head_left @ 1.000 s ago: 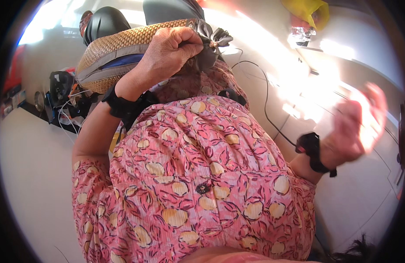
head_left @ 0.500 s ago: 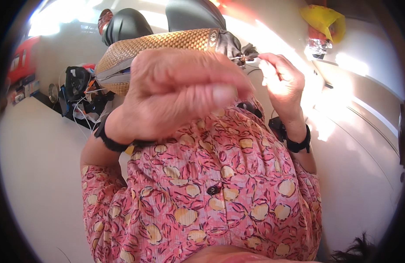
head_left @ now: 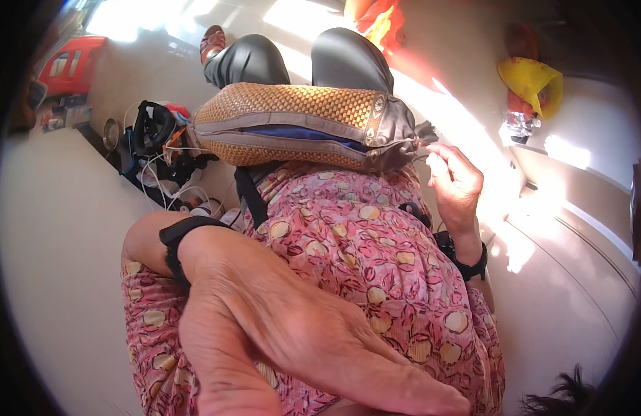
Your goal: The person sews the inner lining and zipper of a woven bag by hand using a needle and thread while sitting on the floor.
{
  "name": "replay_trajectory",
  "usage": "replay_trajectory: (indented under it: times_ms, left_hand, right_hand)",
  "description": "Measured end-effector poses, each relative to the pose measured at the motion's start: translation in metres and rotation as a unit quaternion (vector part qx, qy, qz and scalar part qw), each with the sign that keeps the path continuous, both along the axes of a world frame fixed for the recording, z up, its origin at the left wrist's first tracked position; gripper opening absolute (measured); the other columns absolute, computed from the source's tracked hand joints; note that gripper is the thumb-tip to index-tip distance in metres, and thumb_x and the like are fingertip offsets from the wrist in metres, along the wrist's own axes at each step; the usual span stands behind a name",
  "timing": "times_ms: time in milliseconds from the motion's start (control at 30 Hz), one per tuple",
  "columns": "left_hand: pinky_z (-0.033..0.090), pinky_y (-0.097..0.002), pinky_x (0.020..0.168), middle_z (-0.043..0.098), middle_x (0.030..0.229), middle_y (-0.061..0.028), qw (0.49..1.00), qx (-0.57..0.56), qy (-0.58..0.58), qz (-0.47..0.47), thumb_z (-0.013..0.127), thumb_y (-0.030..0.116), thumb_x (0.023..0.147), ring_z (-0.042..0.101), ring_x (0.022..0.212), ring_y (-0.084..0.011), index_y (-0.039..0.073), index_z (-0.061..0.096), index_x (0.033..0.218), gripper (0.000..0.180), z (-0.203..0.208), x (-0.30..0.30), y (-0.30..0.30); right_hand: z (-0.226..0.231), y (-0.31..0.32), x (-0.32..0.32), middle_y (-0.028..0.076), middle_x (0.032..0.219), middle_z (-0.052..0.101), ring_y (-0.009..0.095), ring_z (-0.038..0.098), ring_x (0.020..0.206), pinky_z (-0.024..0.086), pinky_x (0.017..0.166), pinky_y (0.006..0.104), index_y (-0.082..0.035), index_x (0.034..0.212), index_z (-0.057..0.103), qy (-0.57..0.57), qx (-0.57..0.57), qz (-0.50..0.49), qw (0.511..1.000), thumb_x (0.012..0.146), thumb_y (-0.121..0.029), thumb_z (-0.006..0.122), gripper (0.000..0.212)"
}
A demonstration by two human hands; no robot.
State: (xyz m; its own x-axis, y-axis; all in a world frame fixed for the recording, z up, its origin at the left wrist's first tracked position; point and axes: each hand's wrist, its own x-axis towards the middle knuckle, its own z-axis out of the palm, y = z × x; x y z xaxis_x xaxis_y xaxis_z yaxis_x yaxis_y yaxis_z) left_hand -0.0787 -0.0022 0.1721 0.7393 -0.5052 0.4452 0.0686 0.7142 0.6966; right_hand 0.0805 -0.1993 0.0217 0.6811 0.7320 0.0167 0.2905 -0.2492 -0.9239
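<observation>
A long, tube-shaped woven bag in gold and brown lies across my lap. Its grey zipped side gapes, and something blue shows inside. The bag's right end is gathered grey cloth, tied off with a cord. My right hand is closed in a pinch at that cord, beside the gathered end. Close to the camera, over my patterned dress, is my left hand, its fingers stretched out and the thumb apart. Nothing shows in it, and it is away from the bag.
Left of the bag, a dark open bag spills white cables. A red plastic crate and small boxes lie farther left. At the far right is a yellow plastic bag; an orange one lies beyond my knees.
My left hand has dropped from in front of the woven bag toward me, uncovering the unzipped side. The right hand stays at the cord. The view has tilted slightly.
</observation>
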Motion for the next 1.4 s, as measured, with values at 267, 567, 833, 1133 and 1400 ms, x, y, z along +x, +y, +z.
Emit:
replay_trajectory:
  times_ms: [267,567,833,1133,1400]
  left_hand:
    - [0.048,-0.0299,0.057,0.061,0.072,-0.0100,0.663,0.585,0.004,0.468,0.070,-0.002,0.075,0.062,0.064,-0.0227,-0.003,0.061,0.087,0.015,-0.063,0.005,0.000]
    - [0.037,-0.0413,0.080,0.060,0.090,-0.0096,0.480,0.646,-0.122,0.581,0.074,0.015,0.071,0.055,0.086,-0.0300,0.004,0.063,0.091,0.025,-0.131,0.028,-0.023]
    - [0.034,-0.0386,0.075,0.060,0.075,-0.0044,0.536,0.644,-0.035,0.544,0.075,0.016,0.068,0.053,0.078,-0.0263,0.008,0.069,0.078,0.015,-0.134,0.040,-0.026]
    - [0.032,-0.0374,0.076,0.061,0.075,-0.0014,0.529,0.644,-0.033,0.551,0.075,0.013,0.068,0.055,0.078,-0.0228,0.009,0.068,0.074,0.010,-0.142,0.041,-0.027]
    - [0.033,-0.0372,0.077,0.060,0.070,0.0000,0.534,0.638,-0.049,0.552,0.074,0.012,0.067,0.056,0.073,-0.0213,0.010,0.066,0.073,0.010,-0.147,0.041,-0.025]
  right_hand:
    - [0.035,-0.012,-0.012,0.007,0.082,0.063,0.006,0.051,0.057,0.044,0.053,0.0190,0.005,0.113,0.059,0.065,0.052,-0.023,0.996,0.092,0.002,0.050,0.024]
    - [0.021,-0.013,-0.018,0.009,0.074,0.062,0.014,0.059,0.053,0.047,0.051,0.0252,0.004,0.092,0.062,0.059,0.022,0.031,0.998,0.085,0.003,0.057,0.009]
    - [0.015,-0.004,-0.012,0.010,0.073,0.059,0.021,0.059,0.057,0.046,0.053,0.0289,0.002,0.088,0.063,-0.080,0.071,0.018,0.994,0.081,0.003,0.060,0.008]
    - [0.017,0.003,-0.010,0.011,0.074,0.058,0.026,0.059,0.062,0.047,0.057,0.0306,0.000,0.084,0.061,-0.080,0.059,0.006,0.995,0.078,0.003,0.060,0.006]
    - [0.019,0.004,-0.008,0.012,0.075,0.059,0.027,0.060,0.064,0.048,0.058,0.0312,0.001,0.084,0.061,-0.096,0.040,0.023,0.994,0.077,0.004,0.059,0.008]
